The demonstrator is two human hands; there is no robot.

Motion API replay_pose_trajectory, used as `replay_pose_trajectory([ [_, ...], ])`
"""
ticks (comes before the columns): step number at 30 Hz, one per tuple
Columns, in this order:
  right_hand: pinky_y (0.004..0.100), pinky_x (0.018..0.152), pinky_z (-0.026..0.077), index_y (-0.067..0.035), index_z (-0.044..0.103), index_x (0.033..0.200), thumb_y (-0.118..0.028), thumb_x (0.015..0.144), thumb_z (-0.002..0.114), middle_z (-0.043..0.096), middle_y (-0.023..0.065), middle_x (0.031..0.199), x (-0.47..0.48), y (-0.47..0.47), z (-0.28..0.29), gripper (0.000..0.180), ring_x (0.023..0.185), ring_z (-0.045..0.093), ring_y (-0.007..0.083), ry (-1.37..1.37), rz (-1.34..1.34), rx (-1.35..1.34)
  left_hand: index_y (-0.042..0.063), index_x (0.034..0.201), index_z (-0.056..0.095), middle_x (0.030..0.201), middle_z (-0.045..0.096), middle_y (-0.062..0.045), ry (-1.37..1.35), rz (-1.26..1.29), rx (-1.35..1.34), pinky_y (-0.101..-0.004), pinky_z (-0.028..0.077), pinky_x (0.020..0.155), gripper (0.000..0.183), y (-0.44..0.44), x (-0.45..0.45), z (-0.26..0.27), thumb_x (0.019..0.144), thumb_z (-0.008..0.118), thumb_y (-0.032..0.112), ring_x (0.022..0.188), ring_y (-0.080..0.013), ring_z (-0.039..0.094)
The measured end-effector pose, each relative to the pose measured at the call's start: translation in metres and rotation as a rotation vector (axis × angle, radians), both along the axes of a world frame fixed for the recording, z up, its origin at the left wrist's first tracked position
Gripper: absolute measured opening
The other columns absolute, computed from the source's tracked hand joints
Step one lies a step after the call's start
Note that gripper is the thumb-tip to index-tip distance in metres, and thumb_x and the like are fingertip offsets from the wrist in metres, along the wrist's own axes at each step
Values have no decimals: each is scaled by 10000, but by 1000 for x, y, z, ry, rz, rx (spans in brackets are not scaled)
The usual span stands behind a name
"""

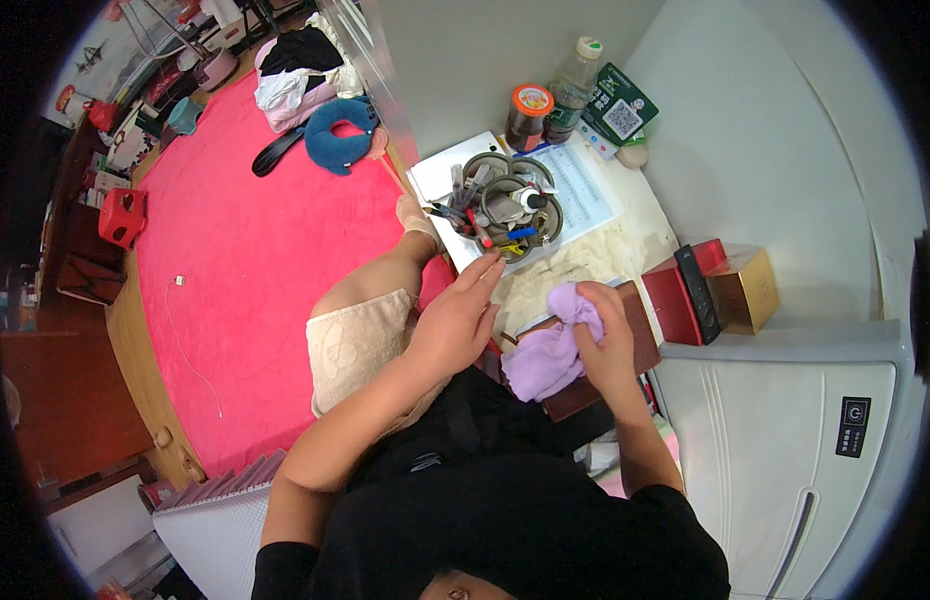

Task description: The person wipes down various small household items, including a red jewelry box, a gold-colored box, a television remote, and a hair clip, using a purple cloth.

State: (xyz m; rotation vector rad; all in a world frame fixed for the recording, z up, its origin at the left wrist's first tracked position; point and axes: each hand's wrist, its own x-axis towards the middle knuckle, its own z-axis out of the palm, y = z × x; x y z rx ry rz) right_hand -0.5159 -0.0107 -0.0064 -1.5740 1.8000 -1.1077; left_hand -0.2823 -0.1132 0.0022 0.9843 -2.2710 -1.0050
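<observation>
In my right hand (609, 349) is a bunched lilac cloth (544, 364), gripped near its upper end. Its loose part hangs over a brown leather-like folder or notebook (636, 330). My left hand (457, 319) is stretched out flat, holding nothing, with the thumb apart from the fingers. Its fingertips are close to the near rim of a round grey desk organizer (559, 221). Pens, a red marker (478, 229), a small white bottle with a black cap (529, 199) and other small items fill the compartments. Under the organizer lie a white sheet or box and a printed table sheet (585, 184).
At the back stand an orange-lidded jar (530, 116), a plastic bottle (574, 90) and a green card with a printed code (619, 105). A black remote (696, 292) leans on red and gold boxes (744, 289), beside a white appliance (765, 435). Left is a pink mat (240, 247) with a blue neck pillow (334, 142).
</observation>
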Motion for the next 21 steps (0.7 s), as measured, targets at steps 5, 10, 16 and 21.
replay_pose_trajectory([
  [5, 455, 1104, 382, -97, 631, 1278, -40, 797, 693, 509, 170, 1386, 17, 12, 24, 488, 1265, 502, 380, 393, 97, 52, 30, 1421, 489, 1397, 514, -174, -52, -39, -162, -442, 510, 951, 571, -11, -7, -4, 869, 633, 21, 1153, -382, 592],
  [10, 438, 1020, 432, -74, 646, 1179, -22, 732, 679, 576, 139, 1252, 11, 18, 13, 451, 1160, 548, 362, 420, 131, 65, 37, 1355, 548, 1312, 542, -177, -79, 32, -121, -444, 508, 941, 518, -15, 0, -2, 850, 660, 40, 1145, -387, 587],
  [16, 442, 963, 457, -56, 640, 1104, -4, 690, 663, 606, 135, 1160, -18, 18, 21, 417, 1087, 565, 365, 515, 46, 158, 30, 1285, 599, 1274, 557, -174, -15, 86, -142, -440, 503, 939, 448, -14, 14, -7, 843, 671, 51, 1113, -381, 587],
  [21, 455, 1072, 394, -75, 615, 1290, -101, 677, 795, 543, 137, 1365, -19, 18, 59, 639, 1269, 493, 368, 573, 102, 270, 41, 1299, 604, 1370, 542, -164, 8, 111, -183, -422, 502, 966, 461, -8, 17, -8, 843, 670, 48, 1133, -358, 594],
])
